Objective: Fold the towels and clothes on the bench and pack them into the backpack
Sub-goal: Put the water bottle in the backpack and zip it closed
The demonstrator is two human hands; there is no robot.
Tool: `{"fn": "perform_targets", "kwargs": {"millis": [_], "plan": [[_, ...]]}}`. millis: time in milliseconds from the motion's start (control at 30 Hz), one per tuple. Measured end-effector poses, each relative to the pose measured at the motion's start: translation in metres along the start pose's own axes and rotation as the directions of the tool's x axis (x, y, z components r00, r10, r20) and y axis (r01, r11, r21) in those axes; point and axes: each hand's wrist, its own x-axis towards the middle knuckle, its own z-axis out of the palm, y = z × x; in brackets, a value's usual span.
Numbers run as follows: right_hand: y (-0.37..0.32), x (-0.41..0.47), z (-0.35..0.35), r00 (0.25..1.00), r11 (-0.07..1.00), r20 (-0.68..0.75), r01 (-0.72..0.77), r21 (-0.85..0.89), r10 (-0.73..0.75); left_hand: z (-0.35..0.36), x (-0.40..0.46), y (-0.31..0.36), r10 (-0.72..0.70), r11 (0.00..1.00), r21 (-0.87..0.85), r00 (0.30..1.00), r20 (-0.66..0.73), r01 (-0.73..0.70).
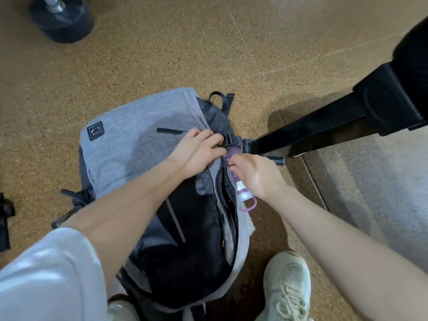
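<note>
Fingers (209, 137) of both hands curl, seemingly pinching the backpack's (129, 144) zipper beneath them.

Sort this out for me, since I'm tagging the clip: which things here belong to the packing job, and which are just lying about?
Part of the job:
- grey backpack, lying on the floor
- its zipper, pinched by the right hand
- left hand, gripping the bag's edge

Lying about:
- purple bottle in the side pocket
- dumbbell
- black bench leg
- white sneaker
</note>
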Motion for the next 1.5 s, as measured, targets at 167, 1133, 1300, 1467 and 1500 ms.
{"fn": "perform_targets", "kwargs": {"millis": [167,1133,1300,1467,1500], "plan": [[-0.006,-0.063,-0.016,0.983,0.985,-0.127,0.117,-0.125,-0.133,-0.026,0.015,-0.023,-0.459,0.882,-0.091,0.887,0.045,0.462],[-0.152,-0.019,-0.216,0.700,0.867,-0.695,0.439,0.236,-0.165,-0.237,-0.058,-0.007,-0.698,0.677,-0.702,0.494,-0.518,0.221],[-0.134,-0.023,-0.193,0.822,0.862,-0.566,0.335,0.380,-0.070,-0.223,-0.075,-0.002,-0.566,0.646,-0.702,0.805,-0.178,0.299],[-0.136,-0.020,-0.192,0.880,0.824,-0.472,0.226,0.520,0.057,-0.228,-0.047,-0.019,-0.302,0.867,-0.449,0.944,-0.133,0.214],[-0.138,-0.019,-0.192,0.879,0.829,-0.473,0.213,0.518,0.070,-0.229,-0.041,-0.021,-0.284,0.887,-0.411,0.951,-0.124,0.211]]}}
